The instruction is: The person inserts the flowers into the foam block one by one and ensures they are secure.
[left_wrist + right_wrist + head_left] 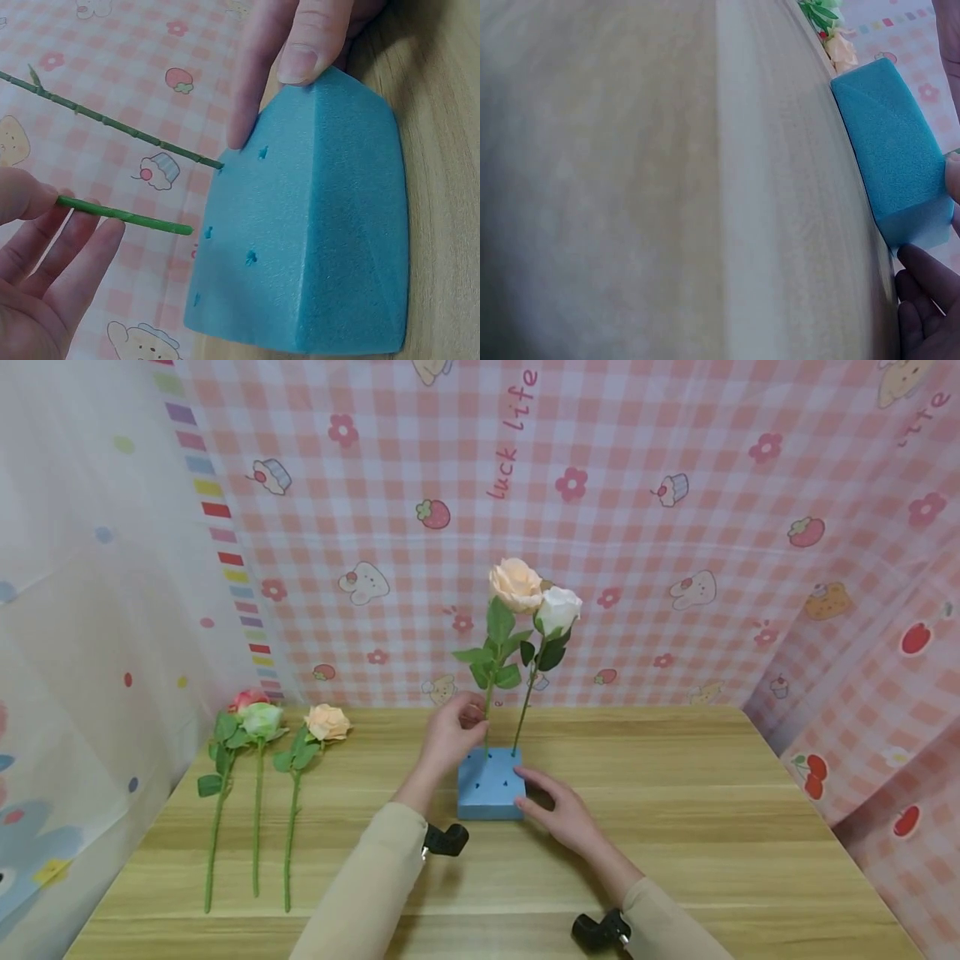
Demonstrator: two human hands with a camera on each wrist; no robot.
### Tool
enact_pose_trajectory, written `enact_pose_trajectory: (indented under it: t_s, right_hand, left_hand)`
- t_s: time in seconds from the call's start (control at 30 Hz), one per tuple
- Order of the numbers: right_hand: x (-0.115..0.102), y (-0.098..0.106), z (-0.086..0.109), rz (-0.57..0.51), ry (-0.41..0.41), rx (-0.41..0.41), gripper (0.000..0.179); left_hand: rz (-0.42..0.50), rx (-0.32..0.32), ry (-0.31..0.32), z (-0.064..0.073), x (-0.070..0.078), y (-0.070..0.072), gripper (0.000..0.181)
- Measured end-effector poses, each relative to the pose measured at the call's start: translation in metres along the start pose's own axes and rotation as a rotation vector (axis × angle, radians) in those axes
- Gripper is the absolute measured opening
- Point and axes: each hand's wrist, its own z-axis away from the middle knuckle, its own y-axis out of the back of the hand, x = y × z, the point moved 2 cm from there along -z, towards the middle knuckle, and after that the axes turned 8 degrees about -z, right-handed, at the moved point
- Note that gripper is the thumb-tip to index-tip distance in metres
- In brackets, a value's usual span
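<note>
Right now, your left hand [457, 725] pinches the peach rose [516, 585] by its stem, tip just off the blue foam block [491, 800] on the counter [637, 827]. Your right hand [558, 812], fingers spread, rests against the block's right side. Crooked aim could miss the hole [208, 232]; tangled leaves might drag the white rose [559, 612] askew.

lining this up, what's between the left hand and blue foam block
Left wrist view: the stem end of the peach rose pokes from the left hand toward the blue foam block.
</note>
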Motion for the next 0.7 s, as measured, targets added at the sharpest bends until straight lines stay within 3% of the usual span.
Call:
enact_pose_trajectory:
  t_s: [0.43,0.7]
  right_hand:
    - [0.000,-0.001,0.001,0.002,0.002,-0.001,0.052]
    - [0.002,0.000,0.000,0.006,-0.002,0.001,0.051]
  left_hand:
    - [-0.063,0.025,0.022,0.000,-0.001,-0.008,0.027]
    - [-0.083,0.021,-0.001,0.001,-0.003,-0.011,0.024]
